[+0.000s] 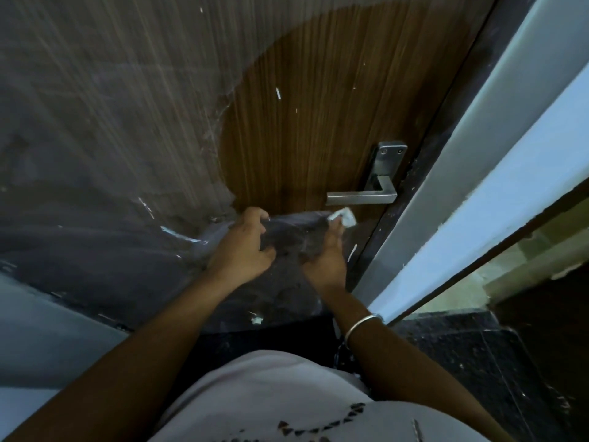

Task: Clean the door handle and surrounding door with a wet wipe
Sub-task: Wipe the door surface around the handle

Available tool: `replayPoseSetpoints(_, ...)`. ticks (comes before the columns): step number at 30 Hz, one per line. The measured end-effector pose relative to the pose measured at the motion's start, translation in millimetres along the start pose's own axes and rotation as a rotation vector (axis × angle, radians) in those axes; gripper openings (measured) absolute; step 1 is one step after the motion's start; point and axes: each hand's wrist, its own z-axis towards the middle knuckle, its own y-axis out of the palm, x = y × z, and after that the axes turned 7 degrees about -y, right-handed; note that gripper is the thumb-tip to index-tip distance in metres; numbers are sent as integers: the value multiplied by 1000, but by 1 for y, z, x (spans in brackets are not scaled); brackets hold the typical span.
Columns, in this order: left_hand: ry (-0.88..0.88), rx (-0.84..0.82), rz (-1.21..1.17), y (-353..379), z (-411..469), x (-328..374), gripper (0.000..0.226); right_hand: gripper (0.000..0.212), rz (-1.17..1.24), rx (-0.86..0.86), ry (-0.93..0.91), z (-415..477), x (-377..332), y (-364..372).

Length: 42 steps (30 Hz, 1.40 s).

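A brown wooden door [302, 122] fills the view, much of it under a dusty protective plastic film [95, 138] that is peeled back around the handle. The steel lever handle [363, 197] juts left from its plate [387, 162] near the door's right edge. My left hand [243, 247] pinches the loose edge of the film just below and left of the handle. My right hand [325, 256] holds a small white wet wipe [344, 216] in its fingertips, right under the lever and against the film's edge.
The dark door frame [446, 154] and a pale blue-white wall edge [510, 154] run along the right. A dark speckled stone floor [462, 362] lies at lower right. A grey wall [38, 330] is at lower left. White paint specks dot the door.
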Motion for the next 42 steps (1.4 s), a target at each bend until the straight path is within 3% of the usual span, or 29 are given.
replayPoseSetpoints(3,-4,13,6,-3,-2,-3,57,96,-149,-203,-274,-9,-17,24)
replayPoseSetpoints(5,-12,33,5,-7,-4,-7,58,99,-267,-236,-309,-6,-20,32)
replayPoseSetpoints(8,-36,54,-14,-15,-7,-15,58,104,-291,-113,-196,-3,-6,28)
replayPoseSetpoints(11,-64,74,-22,-22,-12,-24,58,105,-93,27,74,7,10,13)
replayPoseSetpoints(14,-84,78,-41,-23,-16,-28,58,108,-51,63,122,9,3,16)
replayPoseSetpoints(16,-84,77,-42,-23,-16,-28,58,109,-98,-24,46,2,-11,27)
replayPoseSetpoints(19,-84,83,-35,-23,-14,-27,58,103,-302,-254,-248,-11,-25,45)
replayPoseSetpoints(21,-88,86,-29,-24,-14,-27,57,99,-424,-349,-345,-10,-30,49)
replayPoseSetpoints(26,-115,84,-64,-30,-19,-33,58,109,-455,-228,-277,-3,-15,41)
replayPoseSetpoints(29,-158,97,-85,-34,-23,-41,58,104,-409,-209,-260,-2,-19,43)
replayPoseSetpoints(34,-164,113,-71,-35,-24,-41,61,81,-707,-227,-651,5,-43,55)
replayPoseSetpoints(37,-181,111,-72,-36,-22,-41,62,76,-801,-357,-644,8,-50,48)
replayPoseSetpoints(38,-183,114,-74,-37,-22,-41,63,76,-785,-354,-638,10,-53,43)
replayPoseSetpoints(42,-187,112,-83,-33,-22,-43,62,75,-685,1,-744,28,-69,29)
